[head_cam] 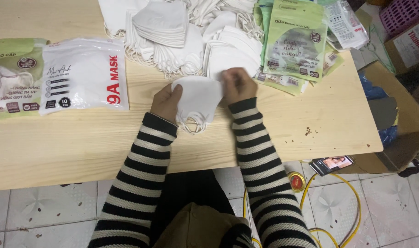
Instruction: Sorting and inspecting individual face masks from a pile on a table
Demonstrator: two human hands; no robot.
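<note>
Masks (198,98), a small white stack of them, sit just above the wooden table (287,128) near its middle, pinched at both ends. Left hand (167,102) grips the stack's left edge, fingers curled together over it, wrist bent inward. Right hand (237,84) clamps the upper right corner, knuckles up, fingers folded tight. Both striped sleeves (260,170) angle in from the near edge. Beyond lies a heap of loose masks (191,36); a white packet (83,73) rests to the left, green packets (294,41) to the right.
</note>
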